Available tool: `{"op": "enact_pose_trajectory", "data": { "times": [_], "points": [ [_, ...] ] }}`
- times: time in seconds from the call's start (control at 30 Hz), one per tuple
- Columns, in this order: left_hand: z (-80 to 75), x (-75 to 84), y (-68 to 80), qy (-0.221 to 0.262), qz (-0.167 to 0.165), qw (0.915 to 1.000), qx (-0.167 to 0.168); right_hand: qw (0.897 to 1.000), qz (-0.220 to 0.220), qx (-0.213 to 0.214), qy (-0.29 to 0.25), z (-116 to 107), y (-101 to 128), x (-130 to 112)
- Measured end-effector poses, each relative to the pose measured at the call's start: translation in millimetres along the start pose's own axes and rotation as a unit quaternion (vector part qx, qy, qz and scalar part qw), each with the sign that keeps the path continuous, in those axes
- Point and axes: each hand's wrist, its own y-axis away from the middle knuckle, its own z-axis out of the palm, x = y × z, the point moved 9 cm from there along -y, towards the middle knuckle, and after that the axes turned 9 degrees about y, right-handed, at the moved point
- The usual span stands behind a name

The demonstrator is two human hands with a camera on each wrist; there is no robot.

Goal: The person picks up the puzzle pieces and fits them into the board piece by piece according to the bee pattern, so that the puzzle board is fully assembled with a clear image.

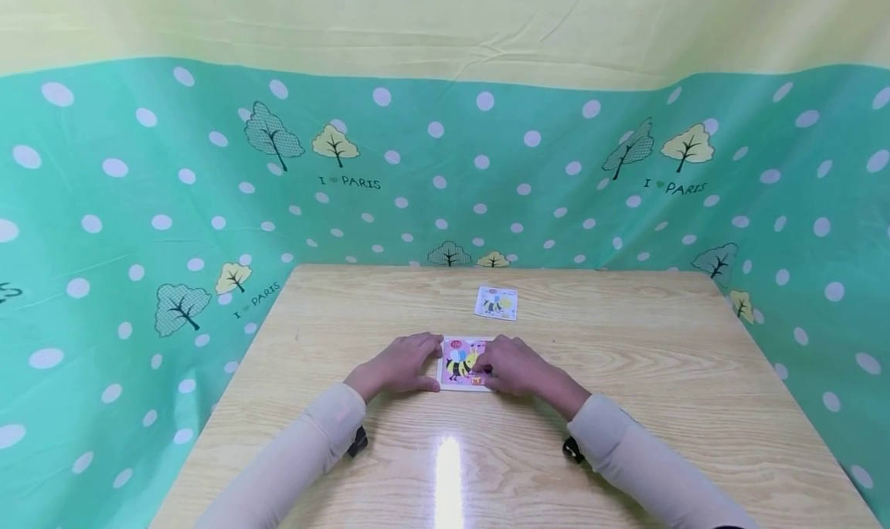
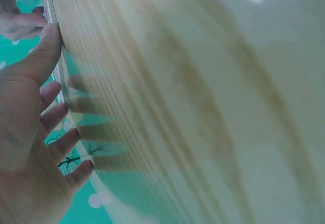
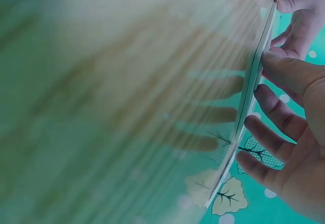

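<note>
A flat bee picture board [image 1: 459,365] with a white border lies on the table between the two hands. My left hand [image 1: 405,364] rests at its left edge, thumb near the lower corner and fingers near the upper one, fairly straight; they are spread in the left wrist view. Over the board's right part, my right hand [image 1: 518,367] has its thumb and index finger bent together at the picture. They seem to pinch a small dark puzzle piece, mostly hidden by the fingers. The right hand's other fingers [image 3: 269,137] are spread in the right wrist view.
Behind the board lies a paler square bee card [image 1: 496,303]. The wooden table [image 1: 626,344] is glossy and reflects a bright light strip near its front. A green dotted curtain [image 1: 445,166] hangs along the table's back and sides.
</note>
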Motion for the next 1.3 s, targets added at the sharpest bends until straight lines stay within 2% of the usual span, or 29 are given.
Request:
{"op": "enact_pose_trajectory", "data": {
  "times": [0.37,0.8,1.2,1.3],
  "points": [
    [-0.9,3.4,2.7,0.001,0.004,1.0,0.005,1.0,-0.012,0.001,0.004,1.1,2.5,-3.2],
    [2.2,2.9,-1.1,0.001,0.009,1.0,0.003,1.0,0.006,0.028,0.011,0.1,7.8,-2.5],
    [-0.2,6.1,-1.0,0.007,-0.011,0.9996,-0.025,0.999,-0.021,0.03,0.027,1.6,11.7,-9.6],
    [-1.4,8.8,-1.9,-0.005,-0.017,0.9993,-0.033,0.999,-0.024,0.023,0.038,0.9,9.6,-11.7]
  ]
}}
